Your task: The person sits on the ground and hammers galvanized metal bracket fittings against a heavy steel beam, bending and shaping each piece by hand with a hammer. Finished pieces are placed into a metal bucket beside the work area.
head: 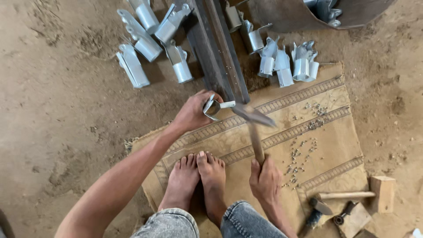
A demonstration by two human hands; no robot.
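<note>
Denim-covered knees and two bare feet (198, 180) sit closest, planted together on a worn patterned mat (326, 145) spread over the dirt floor, which gives the seated person a cleaner place to work. Their right hand (265, 178) is wrapped tight around the wooden handle of a hammer (254, 128), gripping near its end, likely for leverage; the metal head shows blurred just above the end of a dark steel bar (220, 57) that runs away from the mat. Their left hand (194, 112) is closed around a small silvery metal bracket (214, 107), pinning it against the bar's end, apparently so the bar can serve as an anvil. Small rivets or screws (299, 156) lie scattered on the mat beside the right hand, within easy reach. More silvery brackets are grouped in two lots: one pile (147, 42) on the dirt left of the bar, another (286, 61) at the mat's top edge. At lower right lie a second hammer (339, 196), a wooden block (382, 194) and another small tool.
</note>
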